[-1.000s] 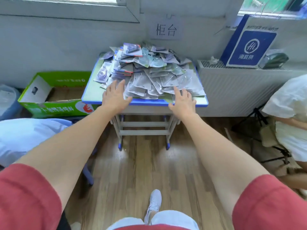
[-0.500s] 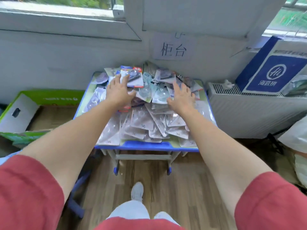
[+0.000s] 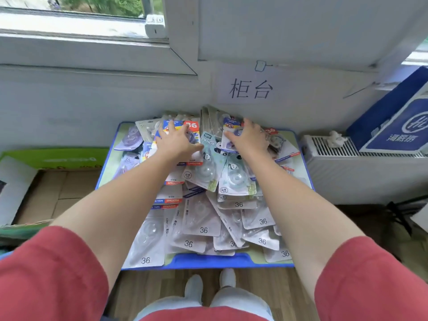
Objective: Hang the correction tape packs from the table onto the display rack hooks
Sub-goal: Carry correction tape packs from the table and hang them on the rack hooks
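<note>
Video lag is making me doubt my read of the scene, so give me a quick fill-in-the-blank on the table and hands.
1. The left hand and right hand both lie on the correction tape packs at the ____ end of the table, nearest the wall.
2. The light-blue pack between the hands reads ____.
3. The grey packs by the near edge show the number ____.
4. The cardboard box stands on the table's ____ side.
Missing words: far; PANDA; 36; left.

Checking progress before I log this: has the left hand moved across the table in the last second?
Yes. The left hand went from the near blue edge of the table to the packs at the far end, by the wall.
</note>
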The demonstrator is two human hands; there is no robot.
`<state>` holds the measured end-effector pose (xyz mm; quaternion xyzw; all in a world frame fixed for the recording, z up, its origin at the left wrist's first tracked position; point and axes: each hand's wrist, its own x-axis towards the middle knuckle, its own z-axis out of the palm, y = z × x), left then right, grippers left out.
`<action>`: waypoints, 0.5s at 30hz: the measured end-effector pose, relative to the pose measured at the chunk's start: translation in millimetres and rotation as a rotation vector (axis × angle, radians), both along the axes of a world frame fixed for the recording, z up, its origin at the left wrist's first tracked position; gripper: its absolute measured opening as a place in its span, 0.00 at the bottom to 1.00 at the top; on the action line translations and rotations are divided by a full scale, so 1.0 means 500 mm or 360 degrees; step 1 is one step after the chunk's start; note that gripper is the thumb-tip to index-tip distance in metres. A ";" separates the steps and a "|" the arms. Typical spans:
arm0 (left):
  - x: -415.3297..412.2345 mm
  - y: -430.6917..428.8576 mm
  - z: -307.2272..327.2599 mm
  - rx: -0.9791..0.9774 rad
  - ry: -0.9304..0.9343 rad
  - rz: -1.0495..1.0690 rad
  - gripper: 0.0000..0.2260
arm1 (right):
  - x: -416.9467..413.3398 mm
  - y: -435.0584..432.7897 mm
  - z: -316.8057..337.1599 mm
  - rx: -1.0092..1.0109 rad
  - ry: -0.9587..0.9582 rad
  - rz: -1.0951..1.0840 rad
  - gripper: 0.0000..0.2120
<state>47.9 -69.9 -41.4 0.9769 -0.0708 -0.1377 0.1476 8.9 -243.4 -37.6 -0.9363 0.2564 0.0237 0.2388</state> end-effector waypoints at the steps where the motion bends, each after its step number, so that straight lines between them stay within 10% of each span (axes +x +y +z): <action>1: 0.003 -0.003 -0.002 0.0005 0.0009 0.0012 0.34 | 0.014 0.002 -0.005 0.0007 0.0059 -0.0011 0.38; 7: 0.018 -0.018 -0.002 0.0076 0.0070 0.0060 0.34 | 0.057 0.013 -0.011 -0.0143 0.0427 0.0030 0.43; 15: 0.013 -0.012 -0.008 -0.0066 -0.0069 0.0095 0.36 | 0.030 0.011 -0.011 -0.0063 0.0169 0.0131 0.36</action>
